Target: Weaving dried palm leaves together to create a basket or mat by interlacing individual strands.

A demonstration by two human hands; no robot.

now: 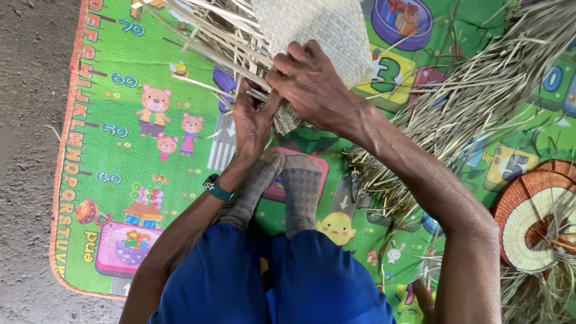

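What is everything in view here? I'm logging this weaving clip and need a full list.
woven mat: one, pale straw, top centre, its loose strips fanning left
loose strips: many, pale straw, at the mat's unfinished edge
dried leaf pile: one heap, grey-tan, right side
round woven piece: one, cream with red-brown bands, right edge
play mat: one, green with cartoon pictures, on the floor
floor: grey, rough, left edge
wristband: one, teal, on left wrist
socks: two, grey, centre
trousers: blue, bottom centre
left hand: pinching strips at the mat's edge
right hand: pressing on the mat's edge
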